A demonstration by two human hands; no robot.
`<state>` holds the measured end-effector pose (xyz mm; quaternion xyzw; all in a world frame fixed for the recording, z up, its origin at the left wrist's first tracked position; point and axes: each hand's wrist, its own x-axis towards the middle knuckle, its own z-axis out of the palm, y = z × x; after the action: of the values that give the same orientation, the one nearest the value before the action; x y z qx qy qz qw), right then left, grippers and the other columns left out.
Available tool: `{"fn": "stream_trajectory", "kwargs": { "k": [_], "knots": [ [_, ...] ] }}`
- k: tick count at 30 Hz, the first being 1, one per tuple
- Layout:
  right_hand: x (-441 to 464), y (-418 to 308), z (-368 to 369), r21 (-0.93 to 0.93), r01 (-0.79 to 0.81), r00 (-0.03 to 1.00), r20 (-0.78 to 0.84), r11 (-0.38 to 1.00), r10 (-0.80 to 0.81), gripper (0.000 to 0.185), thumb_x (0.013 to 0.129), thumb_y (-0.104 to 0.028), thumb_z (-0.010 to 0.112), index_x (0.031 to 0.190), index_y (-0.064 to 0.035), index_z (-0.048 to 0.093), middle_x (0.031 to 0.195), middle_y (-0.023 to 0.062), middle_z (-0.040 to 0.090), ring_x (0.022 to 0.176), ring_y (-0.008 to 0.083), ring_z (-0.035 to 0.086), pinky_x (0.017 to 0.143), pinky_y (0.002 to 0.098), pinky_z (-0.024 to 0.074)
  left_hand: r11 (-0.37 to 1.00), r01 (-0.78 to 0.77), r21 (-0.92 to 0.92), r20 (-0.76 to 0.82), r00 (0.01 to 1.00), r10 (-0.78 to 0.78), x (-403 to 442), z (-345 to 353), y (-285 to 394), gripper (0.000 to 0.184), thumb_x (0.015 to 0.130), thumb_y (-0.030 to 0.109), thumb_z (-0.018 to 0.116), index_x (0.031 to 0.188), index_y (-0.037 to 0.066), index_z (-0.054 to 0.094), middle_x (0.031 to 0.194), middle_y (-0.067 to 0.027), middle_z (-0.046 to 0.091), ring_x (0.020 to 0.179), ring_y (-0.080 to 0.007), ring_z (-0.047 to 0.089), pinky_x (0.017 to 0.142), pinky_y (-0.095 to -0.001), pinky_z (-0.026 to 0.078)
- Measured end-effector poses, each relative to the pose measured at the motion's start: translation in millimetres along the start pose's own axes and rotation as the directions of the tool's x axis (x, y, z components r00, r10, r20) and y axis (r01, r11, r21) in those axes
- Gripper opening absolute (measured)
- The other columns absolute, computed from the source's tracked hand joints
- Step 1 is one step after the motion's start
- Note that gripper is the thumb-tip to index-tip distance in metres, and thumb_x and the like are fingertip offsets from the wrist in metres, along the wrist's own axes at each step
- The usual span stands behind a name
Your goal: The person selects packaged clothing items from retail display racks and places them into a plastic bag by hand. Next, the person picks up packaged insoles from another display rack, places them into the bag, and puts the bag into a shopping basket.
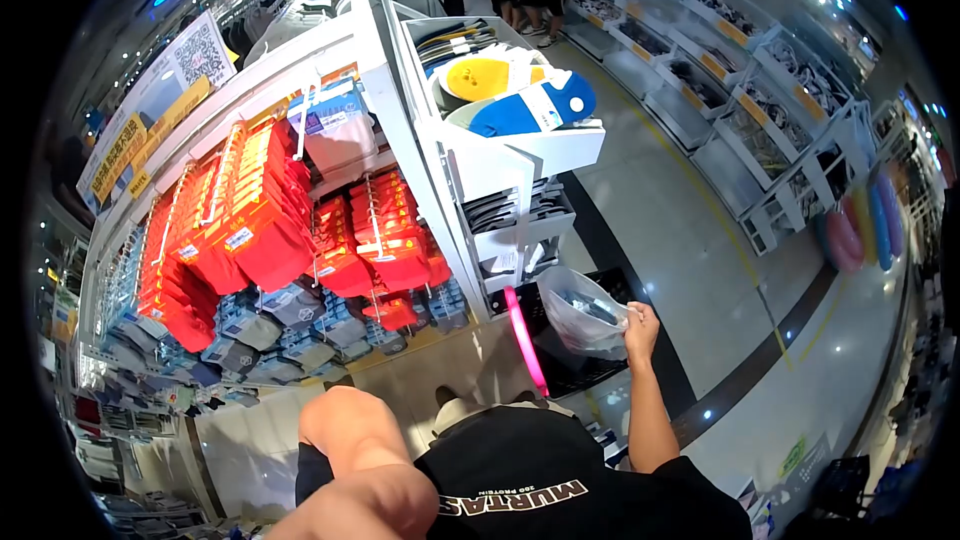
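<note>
One translucent plastic bag (583, 318), clamped only by its edge in your right hand (642, 330), could tip and spill; your unseen left hand's state can't be told.

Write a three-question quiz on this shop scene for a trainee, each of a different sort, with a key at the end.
1. Multiple choice. What is the right hand holding?
a) A folded towel
b) A translucent plastic bag
c) A wooden box
2. True or false. Red goods hang in rows on the left side of the picture.
3. Fill in the missing word. The curved strip just to the left of the bag is bright ____.

Key: 1 b; 2 true; 3 pink
</note>
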<state>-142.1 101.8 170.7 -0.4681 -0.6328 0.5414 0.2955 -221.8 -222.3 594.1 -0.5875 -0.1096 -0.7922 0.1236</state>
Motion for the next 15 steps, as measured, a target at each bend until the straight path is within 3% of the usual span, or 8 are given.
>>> {"fn": "stream_trajectory", "kwargs": {
  "k": [2, 3, 6, 9, 12, 15],
  "knots": [
    [-3.6, 1.5, -0.5, 0.023, -0.003, 1.0, 0.009, 1.0, 0.002, 0.015, 0.088, -0.008, 0.057, 0.099, -0.0008, 0.065, 0.073, 0.0061, 0.064, 0.056, 0.0106, 0.056, 0.05, 0.0251, 0.0443, 0.924, 0.372, 0.092, -0.075, 0.927, -0.366, 0.4, 10.4, 23.5, 0.014, 0.082, 0.029, 0.069, 0.095, 0.026, 0.063, 0.099, 0.0011, 0.061, 0.102, -0.0261, 0.051, 0.085, -0.0415, 0.039],
    [-6.7, 3.0, 0.1, 0.037, -0.007, 1.0, 0.012, 0.999, 0.007, 0.016, 0.089, -0.008, 0.056, 0.1, -0.001, 0.065, 0.073, 0.0066, 0.063, 0.053, 0.0105, 0.055, 0.047, 0.0248, 0.0436, 0.915, 0.386, 0.117, -0.034, 0.922, -0.385, -2.0, 4.3, 20.1, 0.007, 0.085, 0.028, 0.066, 0.09, 0.028, 0.062, 0.093, 0.0015, 0.061, 0.098, -0.0252, 0.05, 0.084, -0.0392, 0.038],
    [-11.4, 6.1, 2.5, 0.048, -0.004, 1.0, 0.002, 0.999, 0.004, 0.017, 0.089, -0.008, 0.056, 0.101, -0.0011, 0.065, 0.073, 0.0074, 0.063, 0.051, 0.0104, 0.055, 0.045, 0.0246, 0.044, 0.974, 0.013, 0.226, 0.234, 0.97, -0.067, -9.4, -11.3, -15.0, 0.009, 0.09, 0.026, 0.061, 0.091, 0.017, 0.059, 0.088, -0.0049, 0.06, 0.084, -0.0259, 0.055, 0.08, -0.0424, 0.043],
    [-11.8, 14.3, 0.2, 0.03, 0.017, 1.0, -0.012, 0.999, -0.017, 0.017, 0.089, -0.008, 0.055, 0.1, -0.0012, 0.065, 0.073, 0.0074, 0.063, 0.051, 0.0106, 0.055, 0.045, 0.0248, 0.0442, 0.904, -0.105, 0.415, 0.456, 0.884, -0.107, -8.0, -30.7, -28.6, 0.011, 0.087, 0.023, 0.063, 0.09, 0.012, 0.061, 0.091, -0.0065, 0.062, 0.082, -0.0272, 0.058, 0.074, -0.0424, 0.047],
    [-10.9, 18.1, -2.4, 0.008, 0.021, 1.0, -0.02, 1.0, -0.021, 0.015, 0.089, -0.008, 0.056, 0.1, -0.0017, 0.065, 0.072, 0.0061, 0.063, 0.052, 0.0104, 0.055, 0.045, 0.0249, 0.0439, 0.859, -0.199, 0.471, 0.593, 0.793, -0.141, -2.8, -30.7, -33.1, 0.012, 0.084, 0.019, 0.065, 0.09, 0.01, 0.063, 0.092, -0.0071, 0.063, 0.082, -0.0278, 0.061, 0.07, -0.0418, 0.05],
    [-12.6, 13.0, -5.5, 0.01, 0.01, 1.0, -0.027, 1.0, -0.01, 0.013, 0.089, -0.008, 0.058, 0.099, -0.0025, 0.065, 0.07, 0.0045, 0.061, 0.052, 0.01, 0.055, 0.045, 0.025, 0.0432, 0.9, -0.089, 0.428, 0.559, 0.808, -0.186, -8.2, -21.0, -40.5, 0.01, 0.084, 0.018, 0.065, 0.088, 0.01, 0.063, 0.09, -0.0073, 0.064, 0.08, -0.0276, 0.061, 0.07, -0.0417, 0.05]
  ]
}}
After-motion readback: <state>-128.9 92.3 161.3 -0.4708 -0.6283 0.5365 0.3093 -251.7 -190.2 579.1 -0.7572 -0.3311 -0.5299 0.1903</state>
